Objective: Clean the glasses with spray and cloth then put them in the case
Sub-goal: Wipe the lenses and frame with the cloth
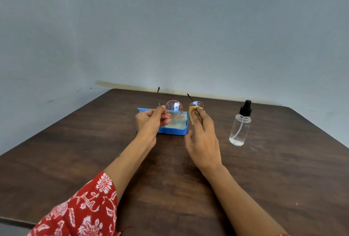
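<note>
Behind the dark wooden counter rises a plain grey-blue wall, and all the things of the task stand in the far middle of the surface. The glasses, round with a thin pink frame, are held up in the air above the open blue case, their long axis running from left to right across the view and both temples pointing away toward the wall. The left hand grips the frame at its left end, with thumb and fingers curled around the hinge area beside the left lens. The right hand holds a small yellowish cloth pinched against the right lens, so this hand is the nearer one to the lens under work, and I judge that the wiping is in progress on this side. The case lies directly under and a little toward the person from the glasses, so the later move into it would be a short way downward, with the long side of the case already along the frame. The spray bottle stands upright well to the right, apart from both hands. Part of the right lens is covered by the cloth, and the near left corner of the case is hidden behind the left hand. I cannot tell whether the lenses are wet or already clean.
</note>
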Demonstrator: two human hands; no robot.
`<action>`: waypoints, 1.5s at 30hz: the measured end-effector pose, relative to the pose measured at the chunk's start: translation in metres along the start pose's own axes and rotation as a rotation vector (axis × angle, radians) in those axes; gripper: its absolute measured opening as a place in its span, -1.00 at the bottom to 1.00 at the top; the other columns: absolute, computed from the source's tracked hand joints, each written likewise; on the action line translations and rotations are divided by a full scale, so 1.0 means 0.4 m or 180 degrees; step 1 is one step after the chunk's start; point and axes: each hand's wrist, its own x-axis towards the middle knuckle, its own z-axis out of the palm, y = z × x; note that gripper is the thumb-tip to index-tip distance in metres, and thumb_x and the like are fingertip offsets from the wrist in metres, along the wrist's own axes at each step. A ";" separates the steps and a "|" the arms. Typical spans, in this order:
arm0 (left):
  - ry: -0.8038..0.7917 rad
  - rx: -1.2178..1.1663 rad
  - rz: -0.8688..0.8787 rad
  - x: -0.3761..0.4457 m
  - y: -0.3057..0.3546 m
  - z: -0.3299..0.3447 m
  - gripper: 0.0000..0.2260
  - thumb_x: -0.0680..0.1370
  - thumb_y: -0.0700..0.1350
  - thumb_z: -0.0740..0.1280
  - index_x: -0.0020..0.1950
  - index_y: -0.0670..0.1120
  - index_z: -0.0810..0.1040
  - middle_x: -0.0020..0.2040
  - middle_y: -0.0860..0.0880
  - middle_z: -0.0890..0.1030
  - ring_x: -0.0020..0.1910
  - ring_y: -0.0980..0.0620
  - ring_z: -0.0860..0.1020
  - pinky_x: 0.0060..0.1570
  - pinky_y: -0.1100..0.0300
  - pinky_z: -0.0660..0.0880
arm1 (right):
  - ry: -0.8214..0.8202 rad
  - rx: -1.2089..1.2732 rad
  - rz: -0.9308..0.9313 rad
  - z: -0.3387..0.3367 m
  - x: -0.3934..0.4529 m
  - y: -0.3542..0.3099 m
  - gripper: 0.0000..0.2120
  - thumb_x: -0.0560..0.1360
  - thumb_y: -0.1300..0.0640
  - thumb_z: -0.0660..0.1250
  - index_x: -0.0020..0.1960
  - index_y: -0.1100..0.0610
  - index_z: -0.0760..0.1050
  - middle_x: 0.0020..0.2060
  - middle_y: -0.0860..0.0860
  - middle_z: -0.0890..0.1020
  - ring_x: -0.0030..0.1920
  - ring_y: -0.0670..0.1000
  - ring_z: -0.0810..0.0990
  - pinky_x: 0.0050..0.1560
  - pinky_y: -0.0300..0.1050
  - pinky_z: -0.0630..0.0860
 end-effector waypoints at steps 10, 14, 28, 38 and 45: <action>0.0004 -0.0027 -0.0023 -0.005 -0.001 0.000 -0.83 0.50 -0.23 0.36 -0.30 -0.19 0.60 -0.47 -0.03 0.60 -0.50 0.11 0.56 -0.41 0.33 0.55 | -0.0047 -0.0062 -0.0121 0.000 -0.005 -0.004 -0.46 0.42 0.27 0.19 0.41 0.28 0.31 0.34 0.15 0.37 0.37 0.07 0.31 0.05 -0.25 0.46; 0.0027 -0.0041 -0.0044 -0.004 0.003 0.000 -0.83 0.49 -0.22 0.37 -0.30 -0.18 0.60 -0.45 -0.05 0.61 -0.49 0.10 0.56 -0.38 0.32 0.57 | 0.0152 0.0084 0.0261 -0.003 -0.002 0.005 -0.43 0.43 0.35 0.25 0.43 0.24 0.28 0.38 0.12 0.32 0.39 0.05 0.29 0.01 -0.25 0.45; 0.0029 -0.0011 -0.0044 -0.005 0.006 0.000 -0.85 0.50 -0.23 0.36 -0.27 -0.21 0.61 -0.43 -0.07 0.61 -0.49 0.10 0.55 -0.40 0.34 0.56 | 0.0071 -0.0033 0.0285 -0.009 -0.001 0.002 -0.46 0.40 0.38 0.30 0.38 0.30 0.35 0.33 0.17 0.38 0.33 0.14 0.40 -0.05 -0.12 0.55; -0.0026 0.0148 -0.0005 -0.006 0.004 0.003 -0.86 0.49 -0.23 0.37 -0.28 -0.19 0.61 -0.38 -0.11 0.61 -0.48 0.09 0.55 -0.40 0.33 0.56 | 0.0310 0.0079 0.0438 -0.014 0.005 0.018 -0.41 0.45 0.34 0.24 0.47 0.21 0.22 0.42 0.11 0.26 0.43 0.05 0.23 0.08 -0.32 0.33; -0.0013 0.0136 0.0017 -0.005 -0.006 0.008 -0.86 0.50 -0.22 0.36 -0.23 -0.24 0.62 -0.41 -0.09 0.60 -0.47 0.08 0.55 -0.44 0.34 0.52 | -0.0071 -0.0290 -0.0501 0.003 -0.001 -0.012 -0.47 0.39 0.28 0.15 0.36 0.31 0.36 0.31 0.19 0.40 0.33 0.10 0.33 -0.05 -0.16 0.57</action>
